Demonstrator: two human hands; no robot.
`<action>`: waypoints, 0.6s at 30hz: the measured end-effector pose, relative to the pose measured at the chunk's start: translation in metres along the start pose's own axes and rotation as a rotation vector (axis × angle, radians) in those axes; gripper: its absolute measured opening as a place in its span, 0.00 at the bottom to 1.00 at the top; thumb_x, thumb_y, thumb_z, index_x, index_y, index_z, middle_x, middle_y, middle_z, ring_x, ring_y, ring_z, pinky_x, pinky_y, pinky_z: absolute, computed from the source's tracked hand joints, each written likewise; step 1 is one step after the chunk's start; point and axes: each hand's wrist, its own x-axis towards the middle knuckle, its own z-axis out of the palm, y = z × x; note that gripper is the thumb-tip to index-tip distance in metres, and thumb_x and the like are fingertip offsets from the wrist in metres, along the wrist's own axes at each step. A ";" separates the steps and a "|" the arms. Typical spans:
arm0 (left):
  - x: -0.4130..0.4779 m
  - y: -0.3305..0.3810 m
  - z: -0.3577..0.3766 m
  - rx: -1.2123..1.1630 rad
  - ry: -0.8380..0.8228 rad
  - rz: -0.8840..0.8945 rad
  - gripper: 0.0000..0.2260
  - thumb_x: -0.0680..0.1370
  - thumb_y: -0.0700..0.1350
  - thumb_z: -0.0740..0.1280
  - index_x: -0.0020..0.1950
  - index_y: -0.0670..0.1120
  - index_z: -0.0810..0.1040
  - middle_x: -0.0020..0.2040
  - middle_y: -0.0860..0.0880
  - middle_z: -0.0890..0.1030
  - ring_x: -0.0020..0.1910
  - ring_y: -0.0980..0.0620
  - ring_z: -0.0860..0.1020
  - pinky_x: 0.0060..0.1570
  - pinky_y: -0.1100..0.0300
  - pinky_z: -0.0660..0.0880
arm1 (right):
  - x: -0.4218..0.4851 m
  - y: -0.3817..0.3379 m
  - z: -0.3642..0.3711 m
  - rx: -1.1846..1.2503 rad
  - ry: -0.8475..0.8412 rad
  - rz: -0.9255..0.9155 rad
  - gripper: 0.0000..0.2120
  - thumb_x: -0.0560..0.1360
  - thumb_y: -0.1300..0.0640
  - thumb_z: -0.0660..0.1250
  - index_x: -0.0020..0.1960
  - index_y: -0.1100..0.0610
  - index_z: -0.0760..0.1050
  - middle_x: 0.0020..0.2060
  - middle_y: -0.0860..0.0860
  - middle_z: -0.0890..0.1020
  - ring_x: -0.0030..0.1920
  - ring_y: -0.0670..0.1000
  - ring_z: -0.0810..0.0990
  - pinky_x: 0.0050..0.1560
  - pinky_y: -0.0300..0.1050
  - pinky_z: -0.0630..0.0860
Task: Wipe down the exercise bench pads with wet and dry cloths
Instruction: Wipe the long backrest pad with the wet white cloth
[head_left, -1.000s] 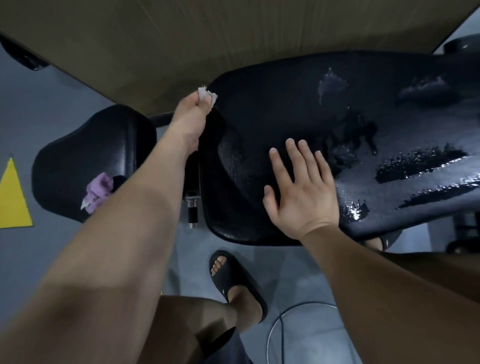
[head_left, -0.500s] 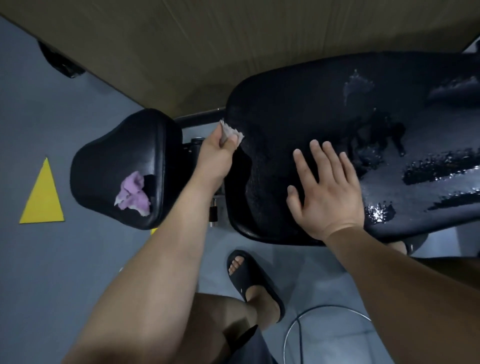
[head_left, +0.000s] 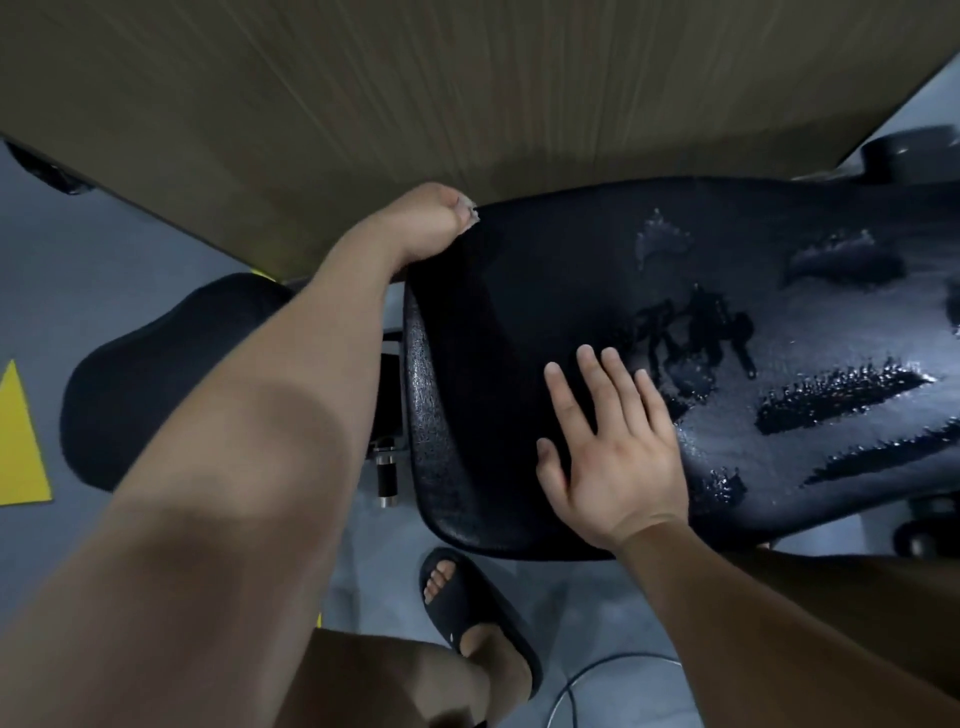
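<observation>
The large black bench pad (head_left: 545, 291) fills the middle and right, with wet streaks and puddles shining on its right half. My left hand (head_left: 426, 223) is at the pad's far left corner, fingers curled round a small white cloth (head_left: 470, 214) of which only an edge shows. My right hand (head_left: 608, 441) lies flat on the pad near its front edge, fingers spread and straight. A smaller black seat pad (head_left: 156, 374) sits to the left, partly behind my left forearm. The purple cloth on it is hidden.
A wood-panelled wall (head_left: 363, 104) runs along the back. A metal pin (head_left: 387, 473) sits in the gap between the pads. A yellow triangle (head_left: 18, 441) marks the grey floor at left. My sandalled foot (head_left: 467, 608) and a cable (head_left: 597, 670) are below the pad.
My left hand has moved with the white cloth up the pad's left edge to its far corner. My forearm now covers the purple cloth. My right hand stays flat on the pad.
</observation>
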 end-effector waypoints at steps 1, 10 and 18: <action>-0.003 0.003 0.002 0.038 0.012 0.025 0.12 0.86 0.45 0.56 0.57 0.45 0.79 0.49 0.52 0.79 0.48 0.55 0.75 0.47 0.63 0.69 | 0.000 -0.001 0.000 0.000 0.007 -0.001 0.33 0.79 0.43 0.59 0.81 0.53 0.61 0.80 0.58 0.61 0.81 0.59 0.55 0.80 0.59 0.52; -0.012 -0.030 0.006 -0.174 0.043 0.063 0.16 0.82 0.61 0.62 0.60 0.53 0.80 0.61 0.55 0.82 0.63 0.58 0.78 0.71 0.53 0.71 | -0.002 -0.002 0.002 0.011 0.047 -0.002 0.33 0.79 0.44 0.60 0.80 0.54 0.62 0.79 0.59 0.62 0.81 0.59 0.56 0.80 0.59 0.53; 0.030 0.007 -0.003 -0.052 -0.105 -0.001 0.11 0.85 0.52 0.62 0.52 0.52 0.83 0.60 0.53 0.83 0.56 0.59 0.78 0.64 0.62 0.69 | 0.000 0.002 0.002 0.052 0.028 -0.006 0.33 0.78 0.44 0.61 0.81 0.54 0.62 0.80 0.59 0.61 0.81 0.58 0.55 0.80 0.60 0.53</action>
